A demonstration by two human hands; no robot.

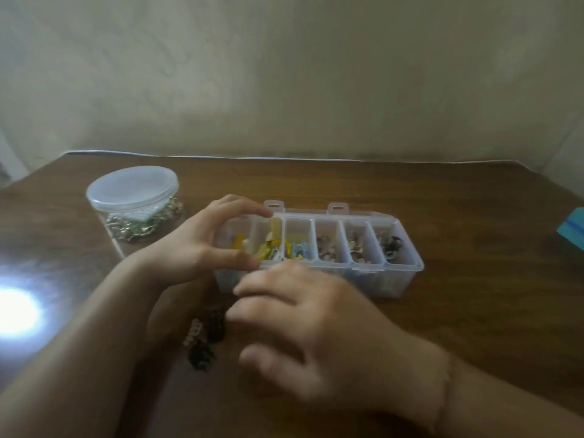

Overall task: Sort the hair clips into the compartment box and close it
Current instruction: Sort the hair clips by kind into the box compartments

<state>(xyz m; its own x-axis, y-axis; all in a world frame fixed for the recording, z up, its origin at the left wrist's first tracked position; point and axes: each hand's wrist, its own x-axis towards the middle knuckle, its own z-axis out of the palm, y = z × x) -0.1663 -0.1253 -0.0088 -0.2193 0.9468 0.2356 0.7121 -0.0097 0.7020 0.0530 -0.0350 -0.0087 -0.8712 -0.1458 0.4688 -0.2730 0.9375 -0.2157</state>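
A clear compartment box (396, 281) stands open on the brown table, its lid (339, 212) folded back behind it. Yellow and blue hair clips (268, 248) fill the left compartments, beige ones (327, 248) the middle, and dark ones (392, 245) the right end. My left hand (192, 245) grips the box's left end, thumb on the front rim and forefinger on the back rim. My right hand (316, 330) is blurred, its fingers stretched leftward just in front of the box. Loose dark hair clips (202, 354) and a pale one (192, 331) lie on the table beside its fingertips.
A round clear jar (136, 200) with a closed lid and gold chain inside stands at the left rear. A blue object (573, 229) shows at the right edge. A bright glare (15, 311) lies on the table at left. The wall (284, 74) runs behind the table's far edge.
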